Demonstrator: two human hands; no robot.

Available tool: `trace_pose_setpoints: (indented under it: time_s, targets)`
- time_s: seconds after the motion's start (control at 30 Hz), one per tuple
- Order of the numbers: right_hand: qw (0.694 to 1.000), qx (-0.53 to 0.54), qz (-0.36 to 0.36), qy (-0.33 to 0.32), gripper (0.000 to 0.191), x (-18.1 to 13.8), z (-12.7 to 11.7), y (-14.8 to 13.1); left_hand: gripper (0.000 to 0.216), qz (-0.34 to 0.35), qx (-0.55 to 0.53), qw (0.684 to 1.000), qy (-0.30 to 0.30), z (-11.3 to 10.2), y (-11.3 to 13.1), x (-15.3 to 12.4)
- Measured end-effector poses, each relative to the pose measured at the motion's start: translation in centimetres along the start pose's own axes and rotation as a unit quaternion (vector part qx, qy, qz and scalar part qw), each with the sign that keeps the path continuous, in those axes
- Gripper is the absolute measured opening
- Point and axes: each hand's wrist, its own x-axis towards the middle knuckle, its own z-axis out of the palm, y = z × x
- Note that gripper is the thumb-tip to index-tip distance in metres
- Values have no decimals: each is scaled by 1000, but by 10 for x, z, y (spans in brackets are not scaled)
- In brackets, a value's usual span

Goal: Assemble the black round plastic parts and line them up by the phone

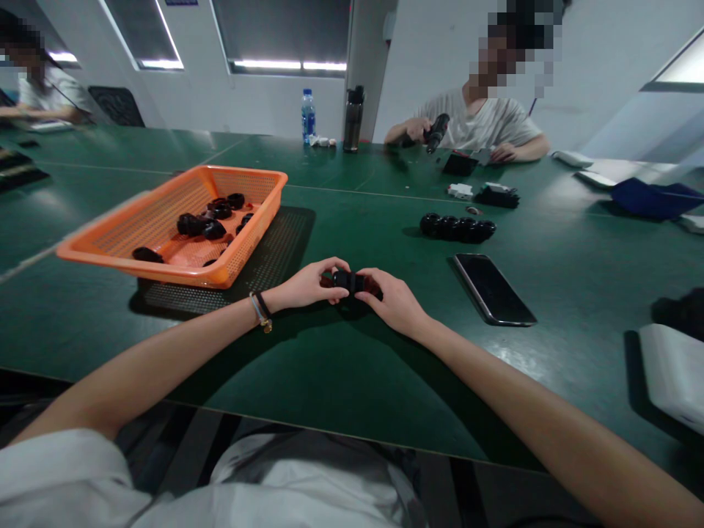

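Both my hands meet over the green table (341, 367) near its front edge. My left hand (311, 284) and my right hand (393, 301) are each closed on the ends of a small black cylindrical part (348, 280) with a dark red piece at its sides. An orange mesh basket (220, 271) stands to the left on a black mat and holds several similar black parts (212, 220). A row of black parts (457, 228) lies on the table beyond my right hand.
A dark phone (493, 288) lies right of my hands. A white box (674, 374) sits at the right edge. Across the table a person holds a black tool (436, 133). A water bottle (308, 116) and a dark flask (353, 119) stand at the back.
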Motion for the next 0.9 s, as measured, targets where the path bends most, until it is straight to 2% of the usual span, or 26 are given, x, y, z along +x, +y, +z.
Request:
trace_pose_setpoints:
  time_s: [0.9]
  targets:
    - [1000, -19, 9, -24, 23, 1, -1, 0, 34, -6, 11, 1000, -3, 0, 0, 0]
